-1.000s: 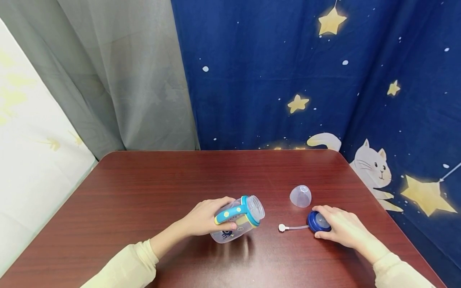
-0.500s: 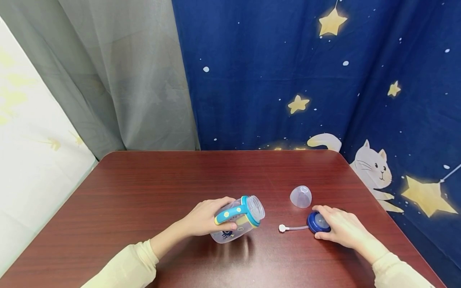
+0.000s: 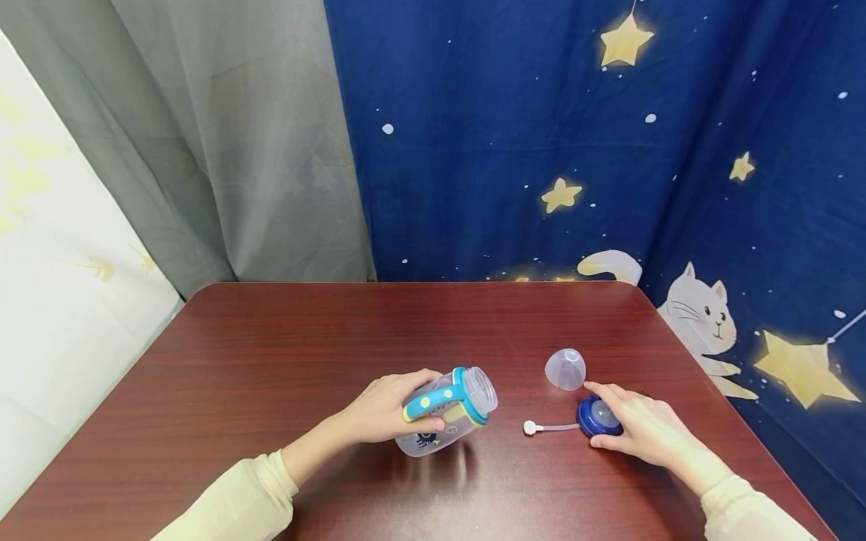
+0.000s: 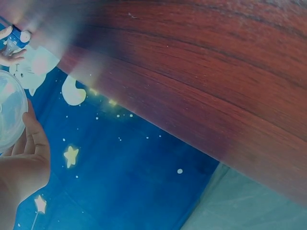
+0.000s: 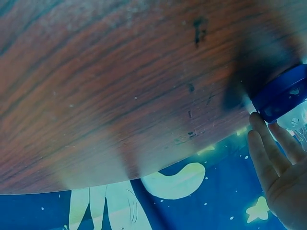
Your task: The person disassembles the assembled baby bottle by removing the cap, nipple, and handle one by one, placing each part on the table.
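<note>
My left hand (image 3: 387, 409) grips a clear baby bottle (image 3: 443, 413) with a turquoise and yellow handle. The bottle tilts, its uncovered mouth pointing to the right and up. In the left wrist view, the round base of the bottle (image 4: 10, 112) faces the camera. My right hand (image 3: 639, 424) is spread over a blue bottle collar with a clear nipple (image 3: 598, 415) on the table, fingers extended around it. A thin straw with a white end (image 3: 530, 427) runs left from the collar. In the right wrist view, fingertips (image 5: 259, 124) lie close beside the blue collar.
A clear dome cap (image 3: 565, 369) stands on the dark red table (image 3: 325, 330), just beyond my right fingertips. Grey and blue curtains (image 3: 501, 143) hang behind the table's far edge.
My right index finger has straightened and lifted off the blue collar, toward the dome cap. The left hand and the bottle hold their place.
</note>
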`<state>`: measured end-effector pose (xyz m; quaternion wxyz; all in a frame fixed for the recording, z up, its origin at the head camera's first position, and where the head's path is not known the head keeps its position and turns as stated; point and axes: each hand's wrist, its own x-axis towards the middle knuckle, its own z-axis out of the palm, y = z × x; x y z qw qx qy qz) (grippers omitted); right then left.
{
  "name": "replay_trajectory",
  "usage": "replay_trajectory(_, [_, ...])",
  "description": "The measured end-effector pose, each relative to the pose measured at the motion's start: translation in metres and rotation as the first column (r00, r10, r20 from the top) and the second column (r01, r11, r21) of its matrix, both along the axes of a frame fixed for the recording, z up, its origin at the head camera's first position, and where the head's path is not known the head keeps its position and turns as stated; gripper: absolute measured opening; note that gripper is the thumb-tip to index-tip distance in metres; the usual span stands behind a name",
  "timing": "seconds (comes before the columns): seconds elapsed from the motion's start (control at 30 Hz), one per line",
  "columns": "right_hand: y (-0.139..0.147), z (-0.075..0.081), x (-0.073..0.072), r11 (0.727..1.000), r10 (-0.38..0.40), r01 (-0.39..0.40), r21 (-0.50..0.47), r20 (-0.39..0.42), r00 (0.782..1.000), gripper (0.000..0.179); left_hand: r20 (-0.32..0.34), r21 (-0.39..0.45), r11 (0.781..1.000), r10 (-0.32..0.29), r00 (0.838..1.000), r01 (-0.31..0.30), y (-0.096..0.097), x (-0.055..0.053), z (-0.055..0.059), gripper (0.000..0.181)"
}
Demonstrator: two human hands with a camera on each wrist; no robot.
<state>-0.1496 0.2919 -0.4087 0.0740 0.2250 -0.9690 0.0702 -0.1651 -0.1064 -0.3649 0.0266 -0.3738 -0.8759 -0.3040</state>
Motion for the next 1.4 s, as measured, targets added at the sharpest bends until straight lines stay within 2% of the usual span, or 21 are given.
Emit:
replay_trajectory(0.5, [0.001,0.002,-0.001,1.000,-0.018,0.018,0.004,-0.023,1.000,0.077,-0.001,0.006,1.000,0.005,1.000,-0.005,0.000,0.000,-0.001,0.052])
replay_trajectory(0.8, [-0.002,0.011,-0.004,1.000,0.013,-0.015,-0.017,-0.116,0.993,0.067,0.003,0.007,1.000,0.004,1.000,-0.004,0.000,-0.001,-0.002,0.052])
replay_trajectory(1.13, [-0.007,0.026,-0.008,0.999,0.029,-0.036,-0.027,-0.242,0.970,0.051,0.009,0.017,1.000,-0.003,1.000,0.003,0.000,-0.001,-0.003,0.052])
replay_trajectory(1.4, [-0.015,0.031,-0.010,0.995,0.061,-0.083,-0.048,-0.340,0.938,0.045,0.003,0.016,1.000,-0.007,1.000,0.007,0.001,-0.002,-0.004,0.052])
